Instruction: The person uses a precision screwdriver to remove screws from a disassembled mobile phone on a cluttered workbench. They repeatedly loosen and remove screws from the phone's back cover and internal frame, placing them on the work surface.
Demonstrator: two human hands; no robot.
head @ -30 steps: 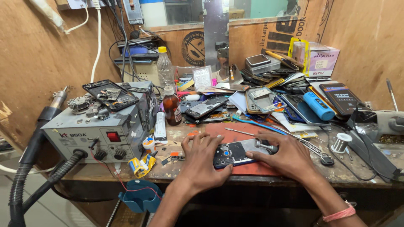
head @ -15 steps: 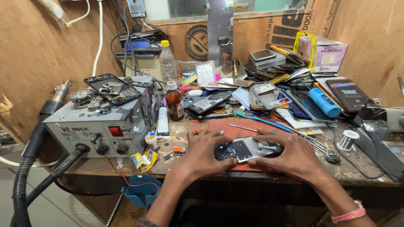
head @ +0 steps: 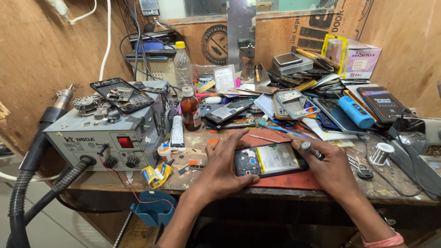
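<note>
An opened phone [head: 271, 159] with its back cover off lies on a red mat [head: 294, 180] near the bench's front edge. My left hand [head: 220, 167] grips its left end, fingers curled over the top edge and thumb along the bottom. My right hand [head: 328, 166] rests at the phone's right end and holds a small screwdriver [head: 311, 149] between thumb and fingers, its tip at the phone's upper right corner.
A grey hot-air rework station [head: 108, 133] with a black hose stands at the left. A brown bottle [head: 189, 109], a white tube [head: 177, 131], several phone bodies, a blue cylinder [head: 356, 111], a solder reel [head: 380, 153] and boxes crowd the back of the bench.
The view has drawn closer to the bench. Both hands have stayed on the phone; the right hand's screwdriver is now at the phone's upper right corner.
</note>
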